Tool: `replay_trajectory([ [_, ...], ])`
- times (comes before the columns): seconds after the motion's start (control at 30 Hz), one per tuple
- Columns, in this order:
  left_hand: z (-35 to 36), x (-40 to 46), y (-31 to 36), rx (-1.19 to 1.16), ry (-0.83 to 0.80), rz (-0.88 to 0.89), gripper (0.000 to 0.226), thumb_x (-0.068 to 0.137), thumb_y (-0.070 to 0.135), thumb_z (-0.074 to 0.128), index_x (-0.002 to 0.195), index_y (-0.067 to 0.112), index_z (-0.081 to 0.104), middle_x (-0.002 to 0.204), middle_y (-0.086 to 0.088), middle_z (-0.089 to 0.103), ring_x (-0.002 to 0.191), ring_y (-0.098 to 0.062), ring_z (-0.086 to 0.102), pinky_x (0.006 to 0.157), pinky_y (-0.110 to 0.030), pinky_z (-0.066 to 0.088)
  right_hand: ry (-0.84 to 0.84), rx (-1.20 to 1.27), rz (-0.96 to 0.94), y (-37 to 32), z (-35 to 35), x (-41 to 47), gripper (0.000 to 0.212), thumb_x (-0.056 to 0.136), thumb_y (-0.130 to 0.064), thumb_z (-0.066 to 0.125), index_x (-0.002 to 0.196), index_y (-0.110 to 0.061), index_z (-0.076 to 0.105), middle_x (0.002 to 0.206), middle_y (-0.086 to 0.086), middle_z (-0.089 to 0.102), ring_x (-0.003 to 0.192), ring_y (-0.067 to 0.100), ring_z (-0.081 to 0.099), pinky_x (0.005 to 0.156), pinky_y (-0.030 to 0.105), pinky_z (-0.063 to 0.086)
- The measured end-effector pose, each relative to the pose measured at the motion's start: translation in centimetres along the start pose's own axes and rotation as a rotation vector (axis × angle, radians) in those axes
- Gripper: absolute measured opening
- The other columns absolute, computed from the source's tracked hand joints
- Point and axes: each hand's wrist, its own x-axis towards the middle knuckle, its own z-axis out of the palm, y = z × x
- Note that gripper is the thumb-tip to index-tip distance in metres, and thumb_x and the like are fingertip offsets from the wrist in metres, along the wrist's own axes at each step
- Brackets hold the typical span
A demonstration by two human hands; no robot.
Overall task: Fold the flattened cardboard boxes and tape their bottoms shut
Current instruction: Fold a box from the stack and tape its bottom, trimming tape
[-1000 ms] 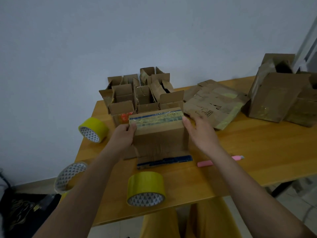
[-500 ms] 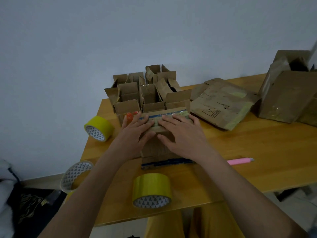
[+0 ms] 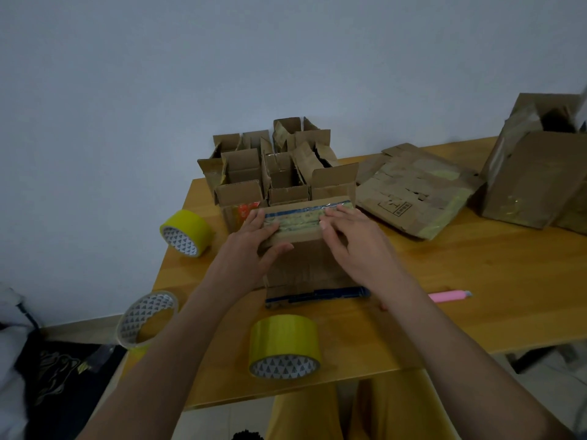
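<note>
A folded cardboard box (image 3: 305, 265) stands bottom-up in front of me on the wooden table (image 3: 476, 281), with a strip of tape (image 3: 298, 217) along its top seam. My left hand (image 3: 254, 242) lies on the box's left top edge, fingers flat on the tape and thumb against the near face. My right hand (image 3: 352, 239) presses its straight fingers on the right part of the tape. A yellow tape roll (image 3: 284, 346) lies near the table's front edge. A stack of flattened boxes (image 3: 409, 192) lies to the right.
Several folded open boxes (image 3: 279, 166) stand behind the taped box. Larger boxes (image 3: 533, 173) occupy the far right. Another yellow roll (image 3: 185, 231) lies at the left edge, a nearly used-up roll (image 3: 146, 319) hangs off the left corner, and a pink cutter (image 3: 449, 295) lies right.
My hands went from the box's sides onto its taped top, met in the middle, and have now slid apart along the tape toward the two ends.
</note>
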Motion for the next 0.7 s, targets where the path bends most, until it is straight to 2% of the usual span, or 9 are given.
replay_trajectory([
  [0.17,0.0,-0.1,-0.1,-0.067,0.041,-0.011,0.063,0.089,0.048,0.058,0.142,0.017,0.046,0.159,-0.006,0.021,0.148,-0.015,0.014,0.118,-0.033,0.012,0.047,0.047,0.031,0.3,0.6,-0.7,0.042,0.103,-0.038,0.039,0.135,-0.018,0.058,0.148,0.005,0.046,0.146,0.018,0.025,0.113,0.025,0.015],
  [0.23,-0.1,-0.1,-0.1,-0.132,0.058,-0.051,0.062,0.085,0.047,0.064,0.138,0.018,0.052,0.159,-0.008,0.022,0.148,-0.020,0.019,0.120,-0.039,0.020,0.034,0.082,0.007,0.9,0.6,-1.1,0.046,0.099,-0.045,0.041,0.134,-0.020,0.058,0.151,0.007,0.042,0.147,0.020,0.023,0.115,0.029,0.015],
  [0.3,-0.1,0.0,-0.3,-0.202,0.082,-0.086,0.061,0.079,0.047,0.070,0.132,0.019,0.058,0.158,-0.009,0.026,0.144,-0.023,0.029,0.115,-0.040,0.034,-0.002,0.147,-0.008,1.7,0.0,-1.0,0.055,0.092,-0.054,0.042,0.133,-0.022,0.058,0.150,0.005,0.044,0.145,0.017,0.027,0.118,0.031,0.019],
  [0.37,-0.1,0.1,-0.6,-0.273,0.115,-0.104,0.060,0.073,0.044,0.075,0.126,0.019,0.064,0.156,-0.007,0.031,0.139,-0.017,0.035,0.107,-0.030,0.043,0.000,0.277,0.042,2.1,-0.7,-0.8,0.059,0.082,-0.055,0.053,0.129,-0.021,0.061,0.145,0.001,0.050,0.141,0.009,0.034,0.118,0.025,0.022],
  [0.5,0.3,0.1,-0.8,-0.524,0.134,-0.148,0.062,0.066,0.036,0.080,0.123,0.016,0.067,0.151,0.008,0.038,0.130,0.004,0.037,0.087,-0.004,0.043,0.054,0.457,0.171,2.1,-0.9,-0.7,0.066,0.070,-0.051,0.069,0.129,-0.022,0.062,0.143,-0.010,0.050,0.133,-0.006,0.036,0.111,0.012,0.028],
  [0.57,0.2,0.1,-1.0,-0.766,0.105,-0.203,0.071,0.068,0.029,0.080,0.134,0.017,0.056,0.138,0.017,0.048,0.118,0.011,0.049,0.086,-0.008,0.048,0.072,0.512,0.233,2.0,-0.8,-1.0,0.075,0.070,-0.050,0.072,0.139,-0.027,0.053,0.148,-0.017,0.040,0.131,-0.011,0.029,0.098,0.000,0.024],
  [0.63,0.3,0.3,-1.5,-0.914,0.082,-0.282,0.079,0.073,0.033,0.076,0.143,0.016,0.045,0.132,0.009,0.057,0.114,0.000,0.059,0.095,-0.024,0.052,0.083,0.566,0.291,2.3,-0.6,-1.2,0.079,0.073,-0.046,0.075,0.144,-0.030,0.045,0.150,-0.016,0.039,0.127,-0.011,0.027,0.088,-0.005,0.021],
  [0.7,0.4,0.4,-1.6,-0.850,0.070,-0.310,0.058,0.085,0.033,0.068,0.138,0.015,0.052,0.120,0.005,0.066,0.108,-0.007,0.063,0.087,-0.025,0.055,0.080,0.596,0.319,2.4,-0.5,-1.1,0.076,0.076,-0.044,0.075,0.145,-0.031,0.044,0.148,-0.014,0.043,0.123,-0.010,0.029,0.086,-0.005,0.022],
])
